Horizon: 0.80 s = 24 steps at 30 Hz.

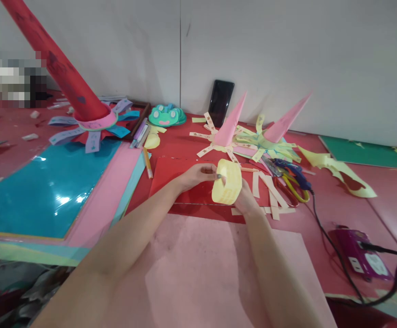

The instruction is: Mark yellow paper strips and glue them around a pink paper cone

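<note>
A pale yellow paper ring (228,184) is held up over a red sheet (191,195) in the middle of the table. My left hand (201,176) pinches the ring's left edge between thumb and fingers. Behind its right side is my right hand (246,198), closed against the paper with most of its fingers hidden. Several loose cream paper strips (274,191) lie just right of the hands, and a pencil (249,169) rests behind the ring. Close beyond stands a pink paper cone (231,125) with star-marked strips fanned around its base.
Farther right are a second pink cone (287,119), scissors (296,186), a corded glue gun (292,169) and a purple power strip (362,255). A phone (221,102) leans on the wall. At left stand a tall red cone (68,75) and blue sheets (55,191). A green frog cutout (166,116) lies behind.
</note>
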{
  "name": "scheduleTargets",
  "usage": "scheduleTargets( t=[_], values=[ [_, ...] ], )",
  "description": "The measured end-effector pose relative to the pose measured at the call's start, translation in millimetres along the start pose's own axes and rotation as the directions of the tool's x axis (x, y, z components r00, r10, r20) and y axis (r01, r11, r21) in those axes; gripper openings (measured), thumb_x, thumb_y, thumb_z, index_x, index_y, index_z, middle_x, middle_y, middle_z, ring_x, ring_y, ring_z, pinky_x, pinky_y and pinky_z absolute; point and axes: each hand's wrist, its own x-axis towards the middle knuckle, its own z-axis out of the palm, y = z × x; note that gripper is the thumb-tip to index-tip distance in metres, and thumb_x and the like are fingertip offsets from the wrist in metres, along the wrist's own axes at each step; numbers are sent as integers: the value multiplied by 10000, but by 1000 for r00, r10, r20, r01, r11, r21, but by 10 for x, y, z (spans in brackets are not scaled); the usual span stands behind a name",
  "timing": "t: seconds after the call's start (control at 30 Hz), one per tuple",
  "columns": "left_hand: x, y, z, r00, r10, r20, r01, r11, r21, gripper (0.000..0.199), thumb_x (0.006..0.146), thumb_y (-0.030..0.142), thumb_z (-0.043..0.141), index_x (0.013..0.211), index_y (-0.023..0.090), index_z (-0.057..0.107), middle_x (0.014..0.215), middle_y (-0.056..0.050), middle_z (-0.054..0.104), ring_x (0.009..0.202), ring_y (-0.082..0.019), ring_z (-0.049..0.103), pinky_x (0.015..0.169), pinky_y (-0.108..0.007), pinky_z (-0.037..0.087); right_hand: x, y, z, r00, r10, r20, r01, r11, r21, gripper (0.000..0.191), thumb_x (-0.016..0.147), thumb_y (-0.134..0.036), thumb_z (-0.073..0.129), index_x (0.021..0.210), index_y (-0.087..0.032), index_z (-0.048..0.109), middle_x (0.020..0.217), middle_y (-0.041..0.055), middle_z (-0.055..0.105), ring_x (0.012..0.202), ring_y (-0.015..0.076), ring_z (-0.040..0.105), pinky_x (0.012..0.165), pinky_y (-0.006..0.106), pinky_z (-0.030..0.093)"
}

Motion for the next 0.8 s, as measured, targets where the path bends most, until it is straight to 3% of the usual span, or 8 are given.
scheduleTargets(
  t=[0.33,0.53,0.67,0.8],
  values=[
    [-10,-10,-7,1000,-1,3,1,999,53,217,699,358,660,732,152,602,800,-8,618,804,-127,572,815,-306,419,21,35,8,999,-19,42,20,1000,-7,271,630,-344,706,857,-198,669,832,50,706,759,217,664,645,341,542],
    [-4,-15,5,998,31,-47,-24,988,153,195,716,328,607,651,151,560,686,18,575,696,-109,544,714,-273,424,32,48,13,998,-69,6,69,998,-8,294,628,-302,703,899,-195,662,815,41,703,720,210,657,633,340,528],
    [6,-28,57,987,101,-122,-65,961,269,185,713,280,580,586,159,521,610,37,522,626,-98,490,643,-247,390,44,25,0,984,-172,-39,164,976,-145,212,639,-301,685,815,-193,637,782,26,681,670,175,620,595,305,498],
    [13,-50,104,974,156,-167,-89,932,352,114,708,270,590,678,162,571,714,6,594,698,-125,527,670,-254,401,73,15,-4,963,-242,-119,200,937,-288,168,652,-308,663,630,-200,536,559,-35,554,520,110,506,510,246,418]
  ],
)
